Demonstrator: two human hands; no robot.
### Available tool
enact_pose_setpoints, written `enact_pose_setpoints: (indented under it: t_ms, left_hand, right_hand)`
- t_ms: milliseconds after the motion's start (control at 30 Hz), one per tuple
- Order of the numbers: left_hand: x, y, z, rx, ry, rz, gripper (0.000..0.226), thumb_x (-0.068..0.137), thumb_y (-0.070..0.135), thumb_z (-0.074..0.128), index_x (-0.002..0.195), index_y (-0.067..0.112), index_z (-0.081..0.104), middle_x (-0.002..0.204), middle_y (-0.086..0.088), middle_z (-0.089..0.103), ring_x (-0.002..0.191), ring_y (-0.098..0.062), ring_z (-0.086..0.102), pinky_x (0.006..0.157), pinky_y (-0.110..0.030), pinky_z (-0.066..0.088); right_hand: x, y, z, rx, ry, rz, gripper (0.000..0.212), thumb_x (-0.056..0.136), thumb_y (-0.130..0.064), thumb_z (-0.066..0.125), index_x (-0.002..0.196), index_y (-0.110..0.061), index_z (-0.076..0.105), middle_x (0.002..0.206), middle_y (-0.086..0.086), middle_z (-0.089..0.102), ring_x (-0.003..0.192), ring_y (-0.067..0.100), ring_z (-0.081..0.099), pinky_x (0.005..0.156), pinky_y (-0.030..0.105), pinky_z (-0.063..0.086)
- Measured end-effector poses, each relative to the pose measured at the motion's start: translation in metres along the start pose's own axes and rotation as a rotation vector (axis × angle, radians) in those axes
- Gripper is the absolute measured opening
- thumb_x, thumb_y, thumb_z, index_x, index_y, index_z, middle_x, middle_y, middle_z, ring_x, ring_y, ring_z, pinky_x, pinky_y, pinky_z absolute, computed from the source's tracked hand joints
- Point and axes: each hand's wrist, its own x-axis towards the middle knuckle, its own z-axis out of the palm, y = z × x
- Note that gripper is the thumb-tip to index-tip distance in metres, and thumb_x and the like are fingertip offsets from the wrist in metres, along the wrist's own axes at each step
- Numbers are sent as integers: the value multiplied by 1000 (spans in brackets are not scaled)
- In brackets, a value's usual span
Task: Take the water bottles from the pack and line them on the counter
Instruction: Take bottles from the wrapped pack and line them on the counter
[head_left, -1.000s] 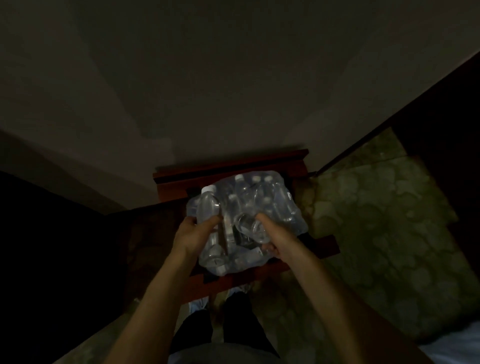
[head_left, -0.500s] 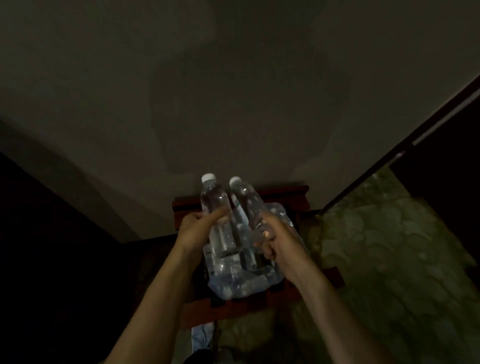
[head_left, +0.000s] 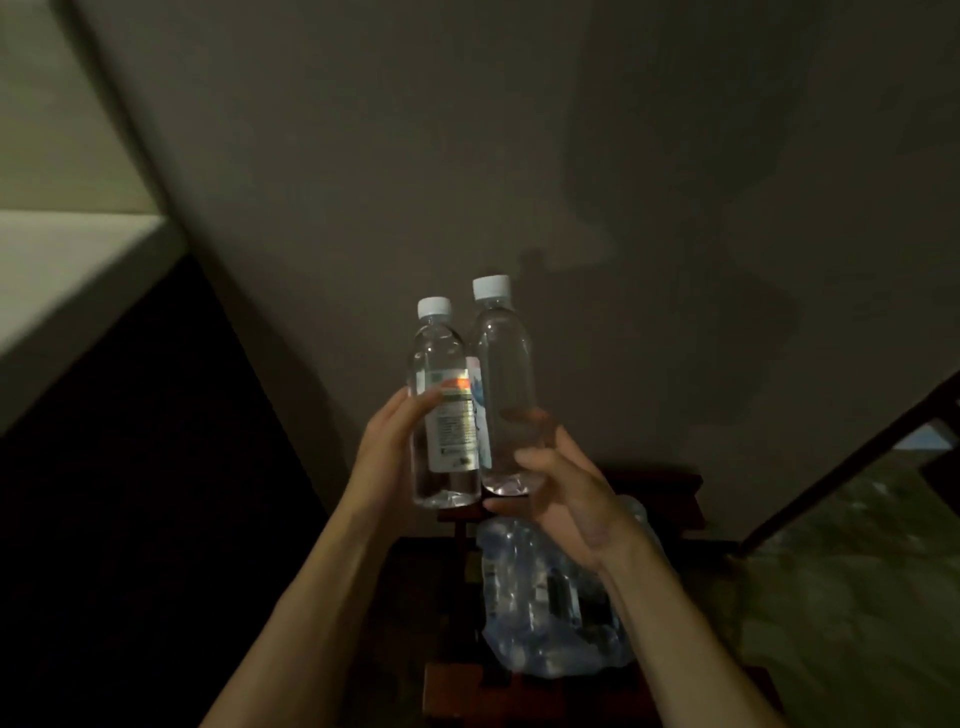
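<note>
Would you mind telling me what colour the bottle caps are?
White, on both bottle caps, seen in the head view.

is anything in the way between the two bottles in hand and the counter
Nothing visible blocks them. The left hand holds the labelled bottle, the right hand the clear bottle, both lifted above the pack. A pale ledge at upper left may be the counter.

Dim home interior; plain wall (head_left: 363, 156), red wooden stand (head_left: 670, 493), patterned floor (head_left: 857, 597).
</note>
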Motion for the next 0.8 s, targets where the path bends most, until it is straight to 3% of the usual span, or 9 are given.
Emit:
enact_pose_setpoints:
  t_ms: [67,133,200,267,433,600,700,800]
  left_hand:
    - [-7,11,-6,38,19,53,49,88,55,56,122,20,63,108,-8,74,94,-23,74,68,-32,61]
    - [-13,25,-16,46,40,115,59,81,60,63,125,21,59,111,-8,74,95,-23,74,71,-33,61]
    - [-19,42,-31,76,94,158,78,63,62,77,125,20,55,113,-6,72,94,-18,75,71,-31,61]
    - [-27,60,-53,137,170,211,82,54,58,84,120,21,53,109,1,71,89,-10,74,66,-23,59]
    - [-57,115,-124,111,129,346,43,68,38,85,103,19,69,96,-9,76,84,-26,75,71,-33,60]
    - [-96,176,-199,87,-43,475,20,86,18,70,106,14,73,94,-5,78,84,-16,75,71,-24,59]
    - [-112,202,-239,111,-58,475,17,91,12,61,107,12,67,86,-1,75,76,-11,72,62,-17,56]
    - [-118,221,-273,175,-96,460,35,85,35,69,116,23,60,96,4,74,80,-4,73,60,-12,54]
  right_hand:
    - [6,-8,31,-109,51,-30,45,68,-34,83,111,-31,67,110,3,73,99,23,71,63,36,58]
    - [13,-13,61,-193,94,-78,49,58,-44,88,103,-34,69,105,1,75,96,22,73,60,34,57]
    - [19,-17,90,-228,86,-132,56,60,-43,86,109,-31,64,107,1,74,96,23,73,63,36,58]
    - [23,-15,118,-245,70,-171,60,62,-41,84,115,-27,59,108,2,74,95,24,73,64,38,58]
    - [35,11,192,-51,-7,-241,42,73,-27,74,113,-17,66,102,10,75,88,24,73,61,35,60]
    - [43,41,282,-88,36,-318,53,75,-23,69,123,-1,61,104,15,73,91,27,71,69,34,58]
    - [45,55,334,-131,-23,-381,37,72,-21,73,108,-17,70,99,8,75,89,24,73,70,33,59]
    - [50,63,378,-149,-82,-409,42,66,-28,80,107,-27,72,109,8,73,101,28,71,77,37,58]
